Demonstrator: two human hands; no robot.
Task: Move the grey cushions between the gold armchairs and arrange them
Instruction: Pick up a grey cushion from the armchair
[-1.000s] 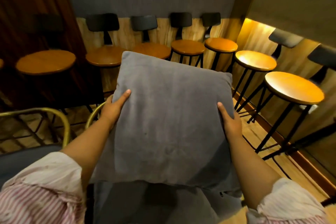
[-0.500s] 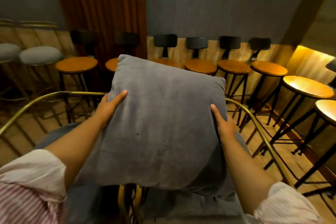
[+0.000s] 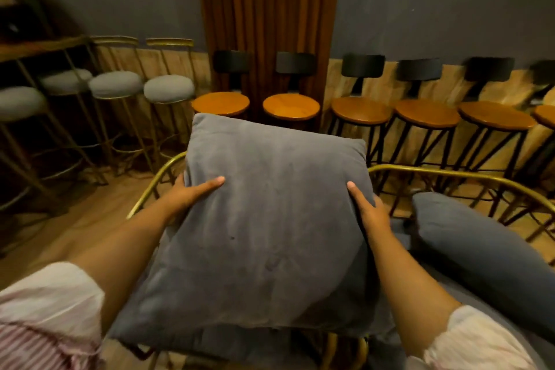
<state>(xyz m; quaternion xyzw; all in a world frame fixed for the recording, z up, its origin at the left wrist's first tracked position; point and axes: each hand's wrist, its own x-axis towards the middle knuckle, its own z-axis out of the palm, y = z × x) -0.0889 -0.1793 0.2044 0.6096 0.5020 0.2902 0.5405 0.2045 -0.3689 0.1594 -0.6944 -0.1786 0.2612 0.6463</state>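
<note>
**Grey cushion held over the gold armchair frames**

Nearest to us, our striped sleeves (image 3: pixel 45 318) are framing the bottom corners of the view, with both forearms reaching forward. Between them we are holding up the grey cushion (image 3: pixel 270 219), which is filling the middle of the view and hiding most of what lies beneath it. Its broad face is tilting up toward us, the near edge lowest and the far edge highest; its longer side is running away from us.

Our left hand (image 3: pixel 186 195) is gripping the cushion's left edge, thumb lying across the top face and the fingers tucked out of sight underneath. Our right hand (image 3: pixel 368 207) is doing the same on the right edge, thumb on top, fingers wrapped behind. Both hands are closed around the fabric.

Just to the right, a second grey cushion (image 3: pixel 468 252) is lying inside the curved gold armchair frame (image 3: pixel 450 173). Another gold frame (image 3: pixel 156 180) is curving out from behind our left hand.

Farther off, grey padded stools (image 3: pixel 168 88) on gold legs are lining the left wall, and wooden-seated stools (image 3: pixel 426 112) with black backs are standing in a row along the far wall, beside a brown curtain (image 3: pixel 270 9).
</note>
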